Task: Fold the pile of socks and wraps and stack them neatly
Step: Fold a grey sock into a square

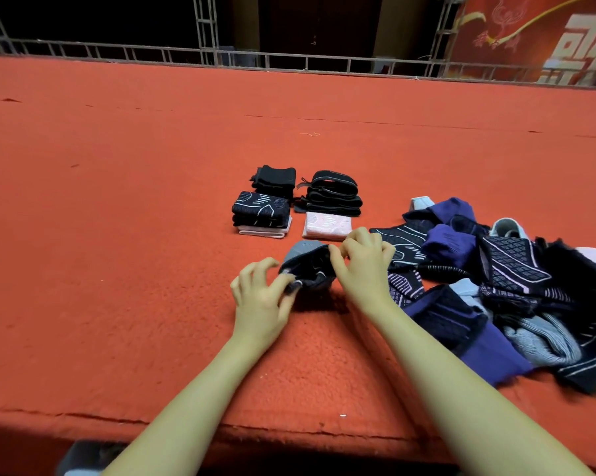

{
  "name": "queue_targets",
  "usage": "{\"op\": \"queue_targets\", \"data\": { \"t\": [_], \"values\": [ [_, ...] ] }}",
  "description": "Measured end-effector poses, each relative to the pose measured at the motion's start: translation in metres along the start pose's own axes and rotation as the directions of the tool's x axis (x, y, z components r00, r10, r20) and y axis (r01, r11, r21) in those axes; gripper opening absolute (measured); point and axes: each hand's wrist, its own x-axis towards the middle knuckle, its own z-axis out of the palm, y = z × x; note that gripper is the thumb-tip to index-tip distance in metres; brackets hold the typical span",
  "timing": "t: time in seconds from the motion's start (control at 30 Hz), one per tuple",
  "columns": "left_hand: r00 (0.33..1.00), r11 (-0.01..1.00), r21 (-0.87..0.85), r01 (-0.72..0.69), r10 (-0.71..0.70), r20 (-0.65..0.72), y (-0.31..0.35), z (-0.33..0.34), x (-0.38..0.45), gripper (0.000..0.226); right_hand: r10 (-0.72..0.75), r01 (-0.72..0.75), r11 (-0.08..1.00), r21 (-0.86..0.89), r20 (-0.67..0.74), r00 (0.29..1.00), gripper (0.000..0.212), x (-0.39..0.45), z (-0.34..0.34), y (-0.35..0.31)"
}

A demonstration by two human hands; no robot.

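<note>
Sock [307, 269]: dark w/ grey toe, on red carpet, held btwn both hands
L hand [262, 297]: fingers curled, pinching sock's near end
R hand [365, 259]: pinching sock's far edge
Pile [502, 286]: unfolded, just right of R hand
Stacks [296, 204]: four folded, beyond sock

Dark grey-toed sock [308, 266], bunched, beside folded stacks [262, 214]

Four folded stacks [295, 202] mid carpet [118, 201], two by two. Unfolded pile [502, 286] toward right edge. Sock [307, 267] between hands, before stacks, left of pile, near front edge.
</note>
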Motion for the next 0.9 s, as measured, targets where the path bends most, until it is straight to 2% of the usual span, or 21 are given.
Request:
{"op": "queue_targets", "data": {
  "t": [0.13,0.3,0.37,0.43,0.47,0.53,0.6,0.67,0.73,0.83,0.9],
  "values": [
    [0.999,0.999,-0.035,0.027,-0.025,0.036,0.001,-0.007,0.008,0.025,-0.028,0.028,0.999,-0.018,-0.038,0.999,0.026,0.0,-0.004,-0.004],
    [0.995,0.996,0.029,0.085,-0.087,0.058,-0.004,-0.007,0.004,0.034,0.004,-0.001,1.0,-0.015,0.141,0.99,0.02,-0.003,0.011,-0.006],
    [0.991,0.991,0.051,0.12,-0.123,0.044,-0.008,-0.005,0.002,0.03,-0.051,0.044,0.998,0.035,0.217,0.975,0.009,-0.003,0.016,-0.008],
    [0.988,0.986,0.086,0.142,-0.147,0.055,-0.011,-0.004,0.0,0.028,-0.151,0.129,0.988,0.086,0.334,0.93,0.043,-0.001,0.02,-0.016],
    [0.984,0.982,0.11,0.154,-0.163,0.074,-0.013,-0.003,0.0,0.029,-0.185,0.162,0.983,0.091,0.396,0.899,0.053,0.0,0.021,-0.02],
    [0.975,0.969,0.175,0.174,-0.194,0.106,-0.015,0.0,0.001,0.033,-0.264,0.27,0.961,0.055,0.472,0.841,0.052,0.002,0.027,-0.022],
    [0.975,0.954,0.253,0.163,-0.196,0.11,-0.016,0.002,0.001,0.035,-0.299,0.339,0.941,0.005,0.484,0.823,0.046,0.003,0.03,-0.021],
    [0.981,0.942,0.307,0.139,-0.172,0.085,-0.018,0.005,0.001,0.035,-0.313,0.369,0.929,-0.038,0.454,0.835,0.042,0.004,0.033,-0.022],
    [0.988,0.94,0.321,0.119,-0.145,0.059,-0.019,0.008,0.0,0.034,-0.335,0.391,0.918,-0.061,0.407,0.85,0.036,0.005,0.04,-0.021],
    [0.992,0.944,0.317,0.09,-0.113,0.055,-0.023,0.014,-0.001,0.031,-0.332,0.391,0.92,-0.031,0.467,0.819,0.029,0.008,0.05,-0.02],
    [0.994,0.947,0.314,0.074,-0.094,0.05,-0.025,0.016,-0.001,0.032,-0.329,0.374,0.927,-0.014,0.444,0.833,0.03,0.006,0.056,-0.022]
  ]
}}
